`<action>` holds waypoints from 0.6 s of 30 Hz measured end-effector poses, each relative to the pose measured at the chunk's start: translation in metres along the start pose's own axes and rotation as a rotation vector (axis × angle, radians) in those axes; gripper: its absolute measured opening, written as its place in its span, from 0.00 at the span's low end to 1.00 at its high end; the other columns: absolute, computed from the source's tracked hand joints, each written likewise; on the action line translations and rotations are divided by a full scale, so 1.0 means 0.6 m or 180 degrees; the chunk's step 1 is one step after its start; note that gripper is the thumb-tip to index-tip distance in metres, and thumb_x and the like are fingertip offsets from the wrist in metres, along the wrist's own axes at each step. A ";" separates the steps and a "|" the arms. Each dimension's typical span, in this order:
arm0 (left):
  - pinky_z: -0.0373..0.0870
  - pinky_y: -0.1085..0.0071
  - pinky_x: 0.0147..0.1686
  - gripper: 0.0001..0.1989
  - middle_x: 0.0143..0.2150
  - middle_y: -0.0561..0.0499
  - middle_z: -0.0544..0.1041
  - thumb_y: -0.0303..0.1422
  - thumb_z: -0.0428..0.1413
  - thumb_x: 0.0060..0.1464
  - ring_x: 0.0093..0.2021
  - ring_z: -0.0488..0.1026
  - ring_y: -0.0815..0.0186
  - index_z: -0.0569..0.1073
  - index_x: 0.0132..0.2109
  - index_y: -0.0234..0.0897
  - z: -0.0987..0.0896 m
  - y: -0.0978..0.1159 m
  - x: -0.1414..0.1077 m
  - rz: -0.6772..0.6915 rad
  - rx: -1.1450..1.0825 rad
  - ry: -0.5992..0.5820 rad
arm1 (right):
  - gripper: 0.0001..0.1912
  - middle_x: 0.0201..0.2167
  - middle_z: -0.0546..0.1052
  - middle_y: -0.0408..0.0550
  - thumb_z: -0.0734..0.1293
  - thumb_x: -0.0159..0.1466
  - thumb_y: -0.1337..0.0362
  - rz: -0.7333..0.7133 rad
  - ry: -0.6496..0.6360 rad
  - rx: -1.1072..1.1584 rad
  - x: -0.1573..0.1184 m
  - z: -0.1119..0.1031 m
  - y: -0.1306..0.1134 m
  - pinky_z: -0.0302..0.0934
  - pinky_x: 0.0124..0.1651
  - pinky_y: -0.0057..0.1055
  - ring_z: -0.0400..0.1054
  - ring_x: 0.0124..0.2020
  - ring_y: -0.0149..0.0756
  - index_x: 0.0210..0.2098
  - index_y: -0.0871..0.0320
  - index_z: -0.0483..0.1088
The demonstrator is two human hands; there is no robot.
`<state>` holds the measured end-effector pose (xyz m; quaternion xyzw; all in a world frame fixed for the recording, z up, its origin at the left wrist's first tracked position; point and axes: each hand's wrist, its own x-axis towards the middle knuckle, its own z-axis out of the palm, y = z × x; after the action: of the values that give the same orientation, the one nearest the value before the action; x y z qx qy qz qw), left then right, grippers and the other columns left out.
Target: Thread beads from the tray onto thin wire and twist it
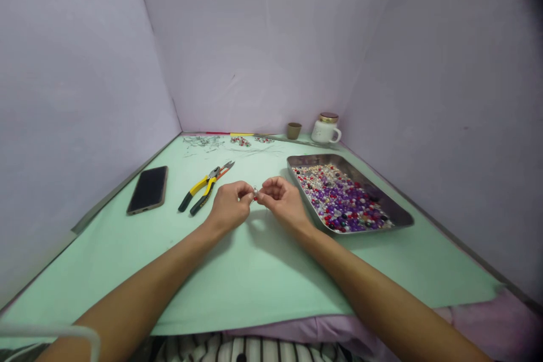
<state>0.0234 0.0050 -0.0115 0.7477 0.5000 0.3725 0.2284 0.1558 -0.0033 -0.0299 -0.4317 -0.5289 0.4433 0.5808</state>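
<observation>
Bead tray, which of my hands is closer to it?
Right. Your right hand is just left of the tray; your left hand is farther left, beyond the right one.

Craft workspace: bead tray (384, 195), pliers (198, 185) on tabletop (237, 283).

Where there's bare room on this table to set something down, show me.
Bare: near left, between phone and left arm; the middle, between both arms; near right, between tray and right arm. Only a narrow strip separates phone and pliers. Crowded: the back edge, with wires, bead clusters, cup and mug.
</observation>
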 end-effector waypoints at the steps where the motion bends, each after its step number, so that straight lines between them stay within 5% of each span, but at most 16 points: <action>1: 0.61 0.74 0.29 0.07 0.23 0.53 0.71 0.29 0.48 0.45 0.26 0.66 0.70 0.69 0.24 0.34 0.000 0.001 0.000 -0.0005 0.0007 0.0013 | 0.12 0.22 0.71 0.44 0.68 0.45 0.65 0.0066 -0.0018 0.0018 0.000 0.000 -0.002 0.62 0.31 0.30 0.66 0.25 0.31 0.28 0.60 0.64; 6: 0.62 0.73 0.30 0.07 0.24 0.52 0.73 0.30 0.49 0.44 0.27 0.67 0.69 0.70 0.25 0.34 -0.003 0.004 -0.002 0.0080 0.0021 -0.0026 | 0.12 0.22 0.73 0.48 0.69 0.44 0.63 0.0361 0.0029 0.0071 -0.001 -0.002 -0.005 0.63 0.32 0.33 0.67 0.24 0.33 0.27 0.63 0.69; 18: 0.63 0.73 0.31 0.08 0.25 0.51 0.74 0.30 0.49 0.44 0.29 0.68 0.68 0.72 0.25 0.34 -0.009 0.011 -0.004 0.0233 -0.0023 -0.0080 | 0.08 0.20 0.73 0.46 0.67 0.46 0.63 0.0196 -0.0062 -0.0223 -0.003 -0.004 -0.005 0.61 0.29 0.29 0.66 0.23 0.31 0.23 0.62 0.70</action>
<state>0.0224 -0.0001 -0.0041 0.7693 0.4680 0.3730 0.2236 0.1583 -0.0059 -0.0273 -0.4635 -0.5362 0.4464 0.5463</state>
